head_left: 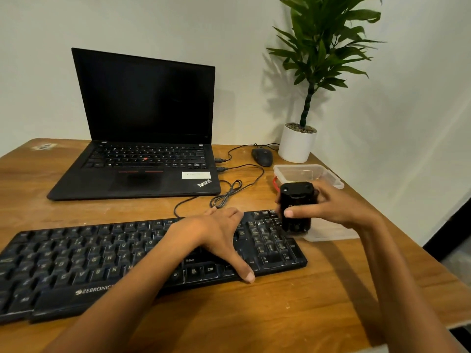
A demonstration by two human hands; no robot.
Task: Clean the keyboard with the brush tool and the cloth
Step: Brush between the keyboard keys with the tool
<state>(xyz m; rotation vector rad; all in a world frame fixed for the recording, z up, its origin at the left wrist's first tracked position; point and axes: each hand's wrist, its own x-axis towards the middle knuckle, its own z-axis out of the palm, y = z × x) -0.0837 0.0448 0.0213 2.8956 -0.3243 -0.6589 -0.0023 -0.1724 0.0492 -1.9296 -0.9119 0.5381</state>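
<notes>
Head view: a black keyboard [142,261] lies across the wooden surface [293,314]. The left hand [216,238] rests spread flat on its right-of-centre keys, gripping nothing. Over the keyboard's right end, the right hand [328,207] curls around an upright black brush tool [295,207]. It looks rigid, light and smooth; gripping its sides seems safest. No cloth is visible.
</notes>
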